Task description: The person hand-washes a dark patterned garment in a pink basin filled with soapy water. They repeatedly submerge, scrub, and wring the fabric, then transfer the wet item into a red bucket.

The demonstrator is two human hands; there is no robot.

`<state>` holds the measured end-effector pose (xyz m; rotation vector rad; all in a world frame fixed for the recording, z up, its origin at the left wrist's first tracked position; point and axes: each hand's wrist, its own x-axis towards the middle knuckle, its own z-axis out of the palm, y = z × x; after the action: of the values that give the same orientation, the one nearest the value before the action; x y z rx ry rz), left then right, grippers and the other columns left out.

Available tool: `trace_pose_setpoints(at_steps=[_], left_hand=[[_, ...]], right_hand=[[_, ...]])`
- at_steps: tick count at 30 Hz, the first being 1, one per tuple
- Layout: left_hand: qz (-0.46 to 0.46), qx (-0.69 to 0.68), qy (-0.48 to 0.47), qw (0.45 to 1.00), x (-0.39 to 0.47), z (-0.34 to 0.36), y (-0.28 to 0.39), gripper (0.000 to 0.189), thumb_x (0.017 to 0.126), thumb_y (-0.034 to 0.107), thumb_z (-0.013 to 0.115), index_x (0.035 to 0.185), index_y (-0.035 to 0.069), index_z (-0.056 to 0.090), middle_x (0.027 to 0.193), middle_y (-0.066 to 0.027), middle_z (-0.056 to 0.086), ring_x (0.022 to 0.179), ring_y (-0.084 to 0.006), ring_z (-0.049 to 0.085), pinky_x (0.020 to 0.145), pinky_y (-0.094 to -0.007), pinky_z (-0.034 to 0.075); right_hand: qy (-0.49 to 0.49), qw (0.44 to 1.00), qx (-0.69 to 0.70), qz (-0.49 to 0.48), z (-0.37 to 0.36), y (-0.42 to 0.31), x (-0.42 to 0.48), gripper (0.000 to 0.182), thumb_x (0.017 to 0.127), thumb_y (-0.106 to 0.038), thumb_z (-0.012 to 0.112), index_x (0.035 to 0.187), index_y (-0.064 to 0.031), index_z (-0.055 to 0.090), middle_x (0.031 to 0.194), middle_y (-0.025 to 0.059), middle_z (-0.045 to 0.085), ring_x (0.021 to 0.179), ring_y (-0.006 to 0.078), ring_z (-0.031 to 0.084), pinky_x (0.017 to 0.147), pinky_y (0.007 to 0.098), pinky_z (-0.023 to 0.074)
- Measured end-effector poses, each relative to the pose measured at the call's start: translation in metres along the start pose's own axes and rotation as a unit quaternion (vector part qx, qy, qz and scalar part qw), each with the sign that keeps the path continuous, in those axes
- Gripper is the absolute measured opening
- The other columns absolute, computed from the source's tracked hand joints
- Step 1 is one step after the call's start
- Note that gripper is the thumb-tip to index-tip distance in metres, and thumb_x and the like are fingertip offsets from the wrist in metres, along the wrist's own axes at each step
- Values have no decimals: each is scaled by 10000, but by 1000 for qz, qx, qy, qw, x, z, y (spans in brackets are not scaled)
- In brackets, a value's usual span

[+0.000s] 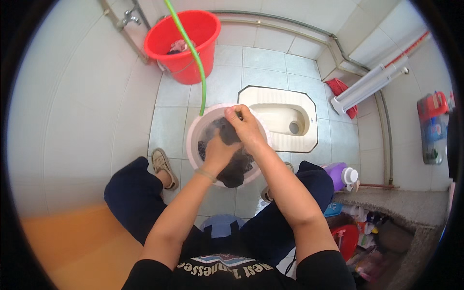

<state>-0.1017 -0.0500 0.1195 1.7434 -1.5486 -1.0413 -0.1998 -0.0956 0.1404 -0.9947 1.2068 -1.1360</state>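
Observation:
A pale pink plastic basin (193, 141) stands on the tiled floor between my feet, with water and dark cloth in it. My left hand (219, 148) is low over the basin, its fingers around wet dark cloth (233, 174). Higher up, at the basin's far side, my right hand (244, 123) grips the upper part of the same dark cloth, thumb uppermost. The cloth spreads between and below both hands, towards the basin's near rim. A green hose (197, 59) hangs down, its end at the basin's far left rim.
Beyond the basin stands a red bucket (195, 67) with cloth inside. A squat toilet (277, 143) lies right of the basin. A purple bottle (335, 174) stands by my right knee, near a stone ledge (409, 204) with items beneath. Pipes (279, 18) run along the far wall.

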Motion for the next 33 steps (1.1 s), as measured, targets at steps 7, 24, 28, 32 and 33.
trace_pose_setpoints(at_steps=[7,24,28,32,33], left_hand=[[21,-423,-90,901,-35,-43,-39,621,879,439,502,1286,-7,356,1299,-144,451,1207,-259,433,1029,-356,323],[249,-533,-99,803,-65,-131,118,633,836,567,450,1228,71,418,1154,-158,546,1163,-327,451,1030,-474,313],[128,-454,13,881,-60,-110,50,480,864,519,456,1006,63,505,1076,-149,587,1071,-286,516,988,-428,357],[13,-466,122,876,-65,-130,-12,517,882,504,456,1097,35,495,1138,-130,557,1086,-239,512,988,-393,363],[-15,-449,175,876,-68,-134,-14,561,877,516,457,1154,28,479,1172,-121,539,1095,-228,508,990,-385,363]], right_hand=[[-11,999,6,-32,-38,-29,-10,147,838,-84,566,933,19,608,782,76,615,757,153,551,706,302,447],[50,930,211,-297,-108,-129,-36,169,947,-76,394,920,3,541,838,126,630,826,189,627,745,302,504],[105,947,160,-258,-120,-119,-31,161,926,-47,410,881,-5,559,788,100,635,760,150,622,685,265,483],[140,950,127,-248,-122,-106,-24,146,919,-49,425,882,-8,561,776,98,634,722,140,612,654,253,477],[154,948,128,-249,-124,-109,-24,146,919,-50,426,882,-6,560,772,97,632,721,140,612,650,254,478]])
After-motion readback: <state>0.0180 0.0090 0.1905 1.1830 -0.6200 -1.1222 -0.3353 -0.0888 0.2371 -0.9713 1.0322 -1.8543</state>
